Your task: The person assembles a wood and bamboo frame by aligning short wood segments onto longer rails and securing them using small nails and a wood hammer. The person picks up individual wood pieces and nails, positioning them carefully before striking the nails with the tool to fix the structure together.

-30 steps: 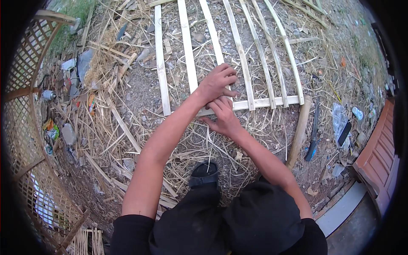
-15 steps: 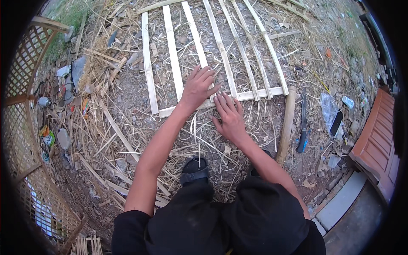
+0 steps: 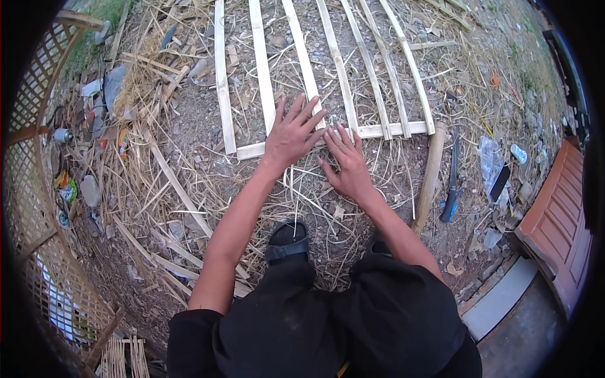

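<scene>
Several pale flat wooden slats [image 3: 263, 63] lie side by side on the ground, running away from me. Their near ends meet a crosswise slat [image 3: 252, 150]. My left hand [image 3: 291, 137] lies palm down over this crosspiece, fingers spread, with its fingertips by the near end of one slat [image 3: 301, 53]. Just right of it, my right hand [image 3: 348, 167] rests with fingers extended and apart, their tips at the crosspiece. Neither hand is wrapped around anything. The hands cover part of the joint between the slat and the crosspiece.
A round wooden pole [image 3: 428, 179] lies at the crosspiece's right end, beside a long-bladed knife [image 3: 452, 179]. Further right are a clear plastic bag [image 3: 490, 160] and a brown panelled board [image 3: 556, 208]. Woven lattice [image 3: 38, 208] stands left. Thin shavings [image 3: 189, 164] litter the ground.
The view has shifted, so the slats' far crosspiece is out of the picture. My left hand's fingers have spread wider. My right hand stays beside it at the crosspiece.
</scene>
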The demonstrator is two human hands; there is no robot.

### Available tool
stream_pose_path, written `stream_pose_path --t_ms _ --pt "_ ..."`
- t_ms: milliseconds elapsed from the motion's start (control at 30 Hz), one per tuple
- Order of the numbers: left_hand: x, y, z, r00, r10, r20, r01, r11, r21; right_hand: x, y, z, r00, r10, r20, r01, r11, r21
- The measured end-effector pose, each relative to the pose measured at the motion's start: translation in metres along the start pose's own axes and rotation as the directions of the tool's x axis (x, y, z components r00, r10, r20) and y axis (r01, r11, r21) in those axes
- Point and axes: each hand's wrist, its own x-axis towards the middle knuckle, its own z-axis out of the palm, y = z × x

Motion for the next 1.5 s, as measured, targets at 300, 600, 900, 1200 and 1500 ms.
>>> stream_pose_path --t_ms 300,600,900,1200,1500 --pt "-0.005 -0.009 -0.029 0.976 0.101 0.195 -0.087 0.993 -0.082 0.004 -0.002 -0.007 0.999 0.009 -0.034 -0.008 0.999 0.040" --pt "0.004 -0.012 -0.031 0.961 0.089 0.262 -0.085 0.996 -0.026 0.029 0.013 -0.028 0.998 -0.037 0.058 0.045 0.991 -0.128" --pt "0.000 -0.011 -0.020 0.964 0.110 0.241 -0.113 0.994 0.000 0.026 0.028 -0.026 0.999 -0.048 0.000 0.048 0.997 -0.066" --pt "-0.002 -0.013 -0.027 0.952 0.090 0.294 -0.113 0.992 0.059 -0.034 0.003 -0.088 0.995 0.092 -0.035 -0.092 0.996 -0.011" --pt "-0.001 -0.012 -0.022 0.957 0.133 0.258 -0.164 0.981 0.103 -0.162 0.094 -0.206 0.683 0.690 -0.238 -0.730 0.653 -0.203"
